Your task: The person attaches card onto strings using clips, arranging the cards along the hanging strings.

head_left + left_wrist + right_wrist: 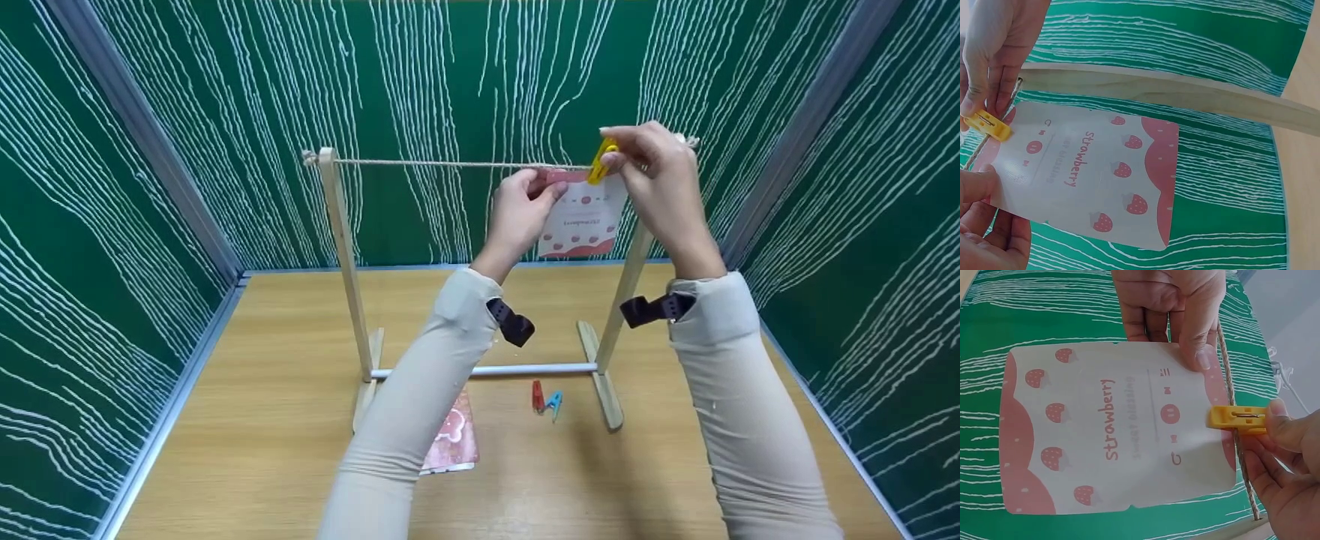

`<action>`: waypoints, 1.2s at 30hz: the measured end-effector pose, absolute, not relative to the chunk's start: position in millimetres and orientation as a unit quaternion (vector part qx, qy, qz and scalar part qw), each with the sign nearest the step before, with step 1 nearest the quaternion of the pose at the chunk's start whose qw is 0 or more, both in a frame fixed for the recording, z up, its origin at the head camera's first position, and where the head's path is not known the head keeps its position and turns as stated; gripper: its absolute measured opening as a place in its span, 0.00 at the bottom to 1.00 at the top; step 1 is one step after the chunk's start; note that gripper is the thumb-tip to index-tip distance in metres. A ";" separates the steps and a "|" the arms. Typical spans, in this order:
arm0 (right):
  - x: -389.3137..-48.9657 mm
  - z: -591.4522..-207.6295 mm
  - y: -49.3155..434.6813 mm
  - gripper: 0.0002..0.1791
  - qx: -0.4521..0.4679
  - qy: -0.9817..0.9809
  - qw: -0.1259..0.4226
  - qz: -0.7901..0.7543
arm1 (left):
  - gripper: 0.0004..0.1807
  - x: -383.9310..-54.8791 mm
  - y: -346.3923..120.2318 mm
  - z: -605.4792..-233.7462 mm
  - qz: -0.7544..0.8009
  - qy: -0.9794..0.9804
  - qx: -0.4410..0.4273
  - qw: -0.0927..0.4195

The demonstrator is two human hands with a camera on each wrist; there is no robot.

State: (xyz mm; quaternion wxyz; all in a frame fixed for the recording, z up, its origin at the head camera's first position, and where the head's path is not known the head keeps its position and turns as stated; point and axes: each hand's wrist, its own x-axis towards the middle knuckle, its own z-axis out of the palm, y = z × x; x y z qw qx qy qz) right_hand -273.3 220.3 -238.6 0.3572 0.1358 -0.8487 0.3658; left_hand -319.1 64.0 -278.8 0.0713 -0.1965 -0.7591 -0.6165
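A pink and white strawberry card (581,217) hangs upside down at the rope (450,163) of a wooden frame, near its right post. My left hand (521,210) pinches the card's upper left edge between thumb and fingers. With thumb and fingers my right hand (660,180) pinches a yellow clothespin (600,161), whose nose lies over the card's top edge and the rope. In the right wrist view the yellow clothespin (1238,419) crosses the rope and overlaps the card (1151,399). The left wrist view shows the card's printed face (1084,169) too.
A red clothespin (537,395) and a blue clothespin (554,403) lie on the wooden table (262,450). A pink printed card or packet (456,442) lies partly under my left forearm. The frame's white crossbar (532,369) spans its feet. Green walls with white lines surround the table.
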 end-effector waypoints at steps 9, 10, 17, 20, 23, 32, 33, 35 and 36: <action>-268.3 -235.5 220.8 0.17 0.140 -0.869 0.343 0.328 | 0.13 -317.7 67.1 -277.6 -0.622 -0.757 -0.189 0.066; -267.8 -235.2 220.7 0.17 0.140 -0.872 0.341 0.324 | 0.12 -317.7 67.3 -277.6 -0.623 -0.756 -0.188 0.067; -267.9 -237.3 218.3 0.22 0.155 -0.880 0.334 0.302 | 0.12 -316.6 66.8 -279.6 -0.626 -0.753 -0.189 0.074; -268.6 -239.7 218.2 0.22 0.164 -0.878 0.340 0.296 | 0.11 -316.4 65.6 -280.2 -0.627 -0.751 -0.192 0.071; -268.8 -241.1 218.3 0.23 0.168 -0.877 0.346 0.289 | 0.12 -315.7 63.3 -279.8 -0.629 -0.751 -0.194 0.062; -266.4 -243.2 217.1 0.24 0.163 -0.871 0.346 0.307 | 0.17 -312.4 57.4 -282.2 -0.632 -0.744 -0.211 0.048; -266.1 -243.4 217.1 0.24 0.162 -0.870 0.347 0.311 | 0.18 -311.9 57.3 -282.5 -0.632 -0.743 -0.216 0.047; -265.4 -243.8 217.0 0.24 0.158 -0.868 0.348 0.318 | 0.19 -311.3 56.9 -283.2 -0.631 -0.742 -0.224 0.046; -265.3 -244.0 217.0 0.24 0.157 -0.867 0.348 0.321 | 0.20 -311.1 56.6 -283.4 -0.630 -0.741 -0.229 0.046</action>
